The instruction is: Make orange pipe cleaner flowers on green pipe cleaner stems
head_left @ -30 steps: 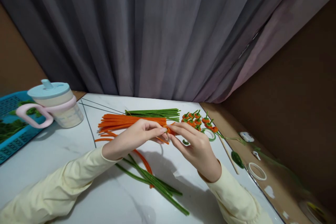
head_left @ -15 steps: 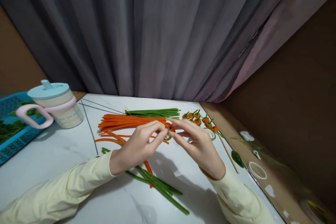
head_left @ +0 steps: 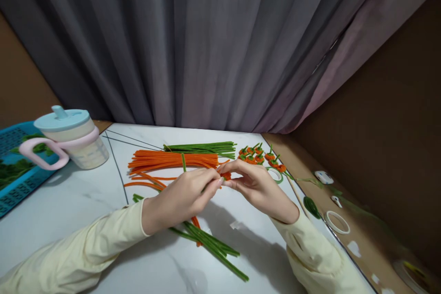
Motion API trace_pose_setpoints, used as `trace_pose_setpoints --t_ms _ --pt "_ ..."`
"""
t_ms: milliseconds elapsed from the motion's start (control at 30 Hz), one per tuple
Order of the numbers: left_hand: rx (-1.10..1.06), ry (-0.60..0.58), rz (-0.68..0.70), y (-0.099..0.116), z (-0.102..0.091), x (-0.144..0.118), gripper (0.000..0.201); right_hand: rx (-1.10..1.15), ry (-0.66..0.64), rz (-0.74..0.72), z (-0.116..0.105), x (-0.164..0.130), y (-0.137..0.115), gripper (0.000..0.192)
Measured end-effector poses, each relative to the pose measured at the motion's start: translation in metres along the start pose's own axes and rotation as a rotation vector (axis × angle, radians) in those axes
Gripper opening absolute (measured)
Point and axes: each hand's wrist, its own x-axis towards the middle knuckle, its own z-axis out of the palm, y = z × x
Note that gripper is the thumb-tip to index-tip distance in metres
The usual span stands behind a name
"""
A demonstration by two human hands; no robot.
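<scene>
My right hand (head_left: 257, 188) pinches a small orange pipe-cleaner coil (head_left: 226, 175), mostly covered by the fingers. Against it, my left hand (head_left: 191, 195) is closed on a green pipe cleaner (head_left: 183, 162), whose free end sticks up behind the knuckles. The fingertips of both hands nearly meet at the coil. Behind them lie a bundle of orange pipe cleaners (head_left: 165, 159) and a bundle of green ones (head_left: 200, 148). Several small orange pumpkins with green stems (head_left: 259, 158) sit beyond my right hand. Loose green pipe cleaners (head_left: 215, 249) cross orange ones below my left wrist.
At the left stand a lidded cup with a pink handle (head_left: 62, 154) and a blue basket (head_left: 20, 195). Near the table's right edge lie a tape roll (head_left: 274, 175), a wooden stick (head_left: 303, 204), a coil of green wire (head_left: 311, 207) and a white ring (head_left: 337, 223). A grey curtain (head_left: 206, 46) hangs behind.
My left hand has turned and come closer to the right one. The green pipe cleaner's end now stands up behind it, and the orange coil is more covered.
</scene>
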Motion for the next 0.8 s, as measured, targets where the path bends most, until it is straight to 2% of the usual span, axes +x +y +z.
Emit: trace_pose_setpoints --t_ms 367,500,667,800 --pt "-0.279 0.008 -0.256 0.001 -0.004 0.003 0.022 0.263 0.154 0.095 0.006 0.000 0.000 0.010" --pt "-0.282 0.016 -0.289 0.002 -0.001 0.002 0.020 0.255 0.234 0.133 0.012 0.001 0.001 0.013" --pt "-0.239 0.076 -0.309 0.003 0.003 0.003 0.021 0.378 0.275 0.228 0.018 0.002 0.002 0.016" --pt "-0.363 0.062 -0.334 0.000 0.001 0.007 0.021 0.259 0.346 0.146 0.022 0.000 0.003 0.012"
